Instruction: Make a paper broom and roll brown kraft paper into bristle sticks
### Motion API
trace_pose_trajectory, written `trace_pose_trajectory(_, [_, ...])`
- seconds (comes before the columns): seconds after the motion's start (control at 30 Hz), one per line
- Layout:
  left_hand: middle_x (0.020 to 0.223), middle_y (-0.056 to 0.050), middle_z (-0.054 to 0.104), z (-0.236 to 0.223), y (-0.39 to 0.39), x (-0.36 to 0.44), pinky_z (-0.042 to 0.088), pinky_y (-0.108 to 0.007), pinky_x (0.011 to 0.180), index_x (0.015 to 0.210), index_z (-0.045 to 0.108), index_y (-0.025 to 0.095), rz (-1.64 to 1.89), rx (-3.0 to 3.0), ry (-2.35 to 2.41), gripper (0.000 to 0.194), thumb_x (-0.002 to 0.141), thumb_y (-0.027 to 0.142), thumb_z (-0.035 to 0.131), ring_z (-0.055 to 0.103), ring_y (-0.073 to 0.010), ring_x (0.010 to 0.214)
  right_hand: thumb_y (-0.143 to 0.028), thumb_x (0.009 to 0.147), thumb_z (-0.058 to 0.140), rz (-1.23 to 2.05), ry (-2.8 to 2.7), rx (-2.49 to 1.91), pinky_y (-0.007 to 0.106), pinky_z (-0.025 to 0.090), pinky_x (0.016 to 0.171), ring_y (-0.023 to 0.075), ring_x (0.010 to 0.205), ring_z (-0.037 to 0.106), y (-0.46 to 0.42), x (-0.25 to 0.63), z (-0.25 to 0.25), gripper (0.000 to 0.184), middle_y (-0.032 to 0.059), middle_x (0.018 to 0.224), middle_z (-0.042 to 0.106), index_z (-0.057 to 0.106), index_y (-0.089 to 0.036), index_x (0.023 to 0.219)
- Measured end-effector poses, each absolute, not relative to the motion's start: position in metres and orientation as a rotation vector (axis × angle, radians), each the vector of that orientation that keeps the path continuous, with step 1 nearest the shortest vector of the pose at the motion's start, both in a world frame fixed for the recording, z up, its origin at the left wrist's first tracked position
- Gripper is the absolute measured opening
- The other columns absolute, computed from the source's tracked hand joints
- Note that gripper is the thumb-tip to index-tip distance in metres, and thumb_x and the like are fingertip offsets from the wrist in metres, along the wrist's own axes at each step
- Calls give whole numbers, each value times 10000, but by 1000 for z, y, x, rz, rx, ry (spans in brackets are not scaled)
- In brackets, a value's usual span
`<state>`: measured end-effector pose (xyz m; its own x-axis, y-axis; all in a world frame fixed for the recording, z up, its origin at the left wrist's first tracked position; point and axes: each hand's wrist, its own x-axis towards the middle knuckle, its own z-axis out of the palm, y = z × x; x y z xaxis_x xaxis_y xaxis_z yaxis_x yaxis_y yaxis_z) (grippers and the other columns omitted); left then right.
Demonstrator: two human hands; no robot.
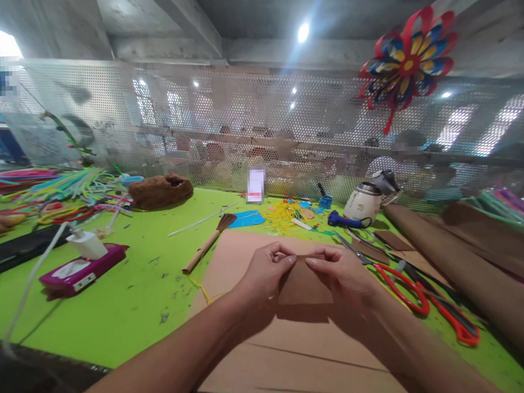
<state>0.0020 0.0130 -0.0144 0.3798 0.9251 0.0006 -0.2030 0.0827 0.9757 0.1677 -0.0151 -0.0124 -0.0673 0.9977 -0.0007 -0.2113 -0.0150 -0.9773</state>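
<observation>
Green worktop (137, 315) is stretching before a mesh screen (250, 111). Left hand (268, 271) and right hand (345, 271) are pinching a small brown sheet (306, 284) by its upper edge, holding it over a larger sheet (233, 255)

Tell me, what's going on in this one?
A person's left hand and right hand pinch the top edge of a small brown sheet, holding it over a larger brown sheet on the green table. Red-handled scissors lie to the right; a small brown brush lies to the left.
</observation>
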Motion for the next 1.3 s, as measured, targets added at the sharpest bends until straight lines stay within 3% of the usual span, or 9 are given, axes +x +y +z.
trace_pose_trajectory(0.23, [570, 3, 596, -16, 12, 3, 390, -228, 485, 722, 509, 166, 1014, 1144, 722, 185, 666, 201, 682, 537, -120, 481, -258, 532, 841, 1282, -1059, -1028, 237, 387, 572, 120, 628, 502, -13, 168, -15, 217, 12, 663, 622, 718, -154, 678])
trace_pose_trajectory(0.5, [597, -6, 609, -11, 7, 2, 416, -241, 492, 760, 489, 173, 997, 1108, 650, 238, 670, 209, 706, 563, -134, 489, -296, 478, 864, 1221, -1076, -1056, 261, 405, 541, 146, 605, 536, -14, 171, -10, 279, 24, 632, 633, 716, -163, 675])
trace_pose_trajectory(1.0, [706, -22, 620, -23, 13, 1, 433, -249, 565, 802, 483, 186, 961, 1031, 576, 228, 697, 192, 685, 595, -150, 608, -282, 503, 850, 1263, -1122, -1062, 247, 382, 528, 129, 597, 519, -13, 175, -9, 263, 22, 653, 625, 717, -160, 693])
trace_pose_trajectory(1.17, [599, 3, 582, -15, 10, 0, 379, -213, 502, 758, 515, 169, 943, 1075, 599, 164, 694, 161, 666, 523, -104, 502, -305, 489, 850, 1195, -1161, -1090, 254, 380, 527, 135, 600, 519, -13, 177, -8, 257, 29, 647, 632, 723, -163, 661])
trace_pose_trajectory(1.3, [633, 2, 598, -8, 7, -1, 401, -221, 545, 757, 521, 172, 933, 1061, 549, 166, 688, 147, 670, 539, -105, 537, -266, 498, 843, 1208, -1175, -1095, 250, 353, 515, 115, 566, 483, -12, 183, -5, 215, 13, 614, 617, 738, -166, 657])
